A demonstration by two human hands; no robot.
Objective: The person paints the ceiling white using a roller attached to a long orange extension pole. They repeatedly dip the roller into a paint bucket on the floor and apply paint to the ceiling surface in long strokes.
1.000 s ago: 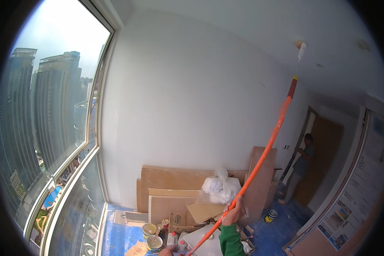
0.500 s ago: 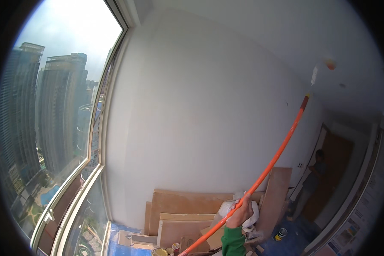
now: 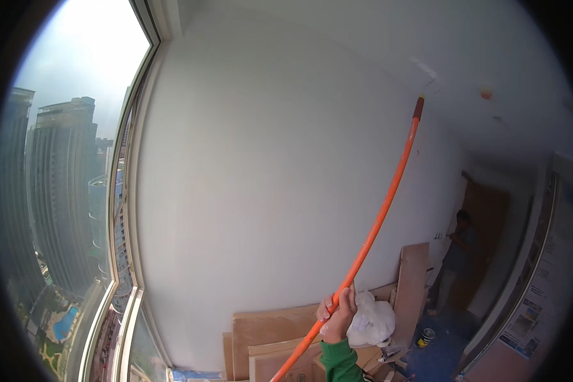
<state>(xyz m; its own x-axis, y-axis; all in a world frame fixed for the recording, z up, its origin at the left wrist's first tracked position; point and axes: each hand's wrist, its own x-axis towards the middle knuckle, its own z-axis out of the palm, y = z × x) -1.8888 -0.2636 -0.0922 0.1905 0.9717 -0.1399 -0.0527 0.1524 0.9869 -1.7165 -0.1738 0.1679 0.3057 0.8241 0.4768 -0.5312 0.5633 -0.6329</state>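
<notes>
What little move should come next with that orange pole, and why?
Perhaps guide the white roller a short way along the ceiling: the right hand grips the orange pole, whose tip points up there, though contact looks unclear.

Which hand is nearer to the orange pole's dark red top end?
Right: the right hand grips the orange pole below its top end; the left hand is out of view.
</notes>
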